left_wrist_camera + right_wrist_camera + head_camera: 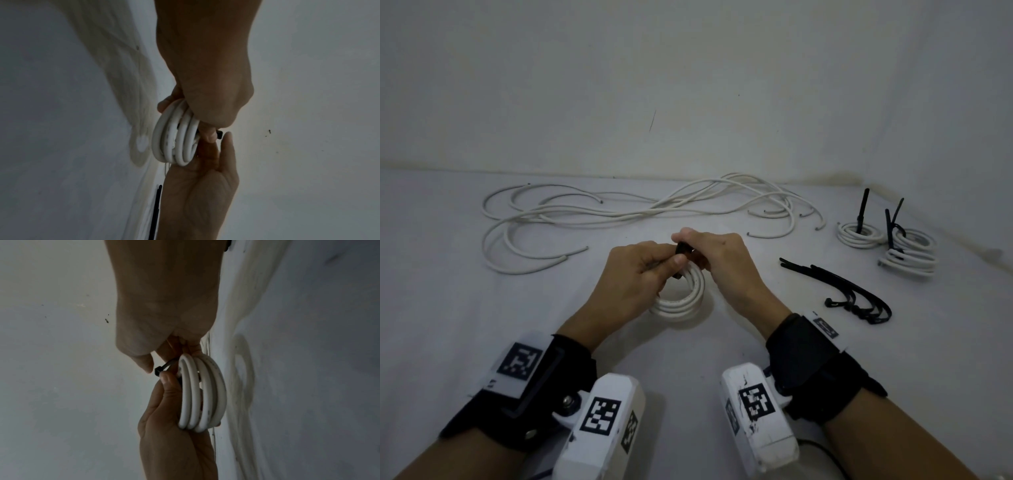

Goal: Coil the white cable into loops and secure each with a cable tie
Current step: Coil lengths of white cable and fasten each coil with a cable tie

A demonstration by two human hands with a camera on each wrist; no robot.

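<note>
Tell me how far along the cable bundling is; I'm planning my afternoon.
Done: two tied coils sit at far right. In hand: left hand and right hand hold a third coil, fitting a black tie. Left: loose white cables behind, spare ties waiting.
</note>
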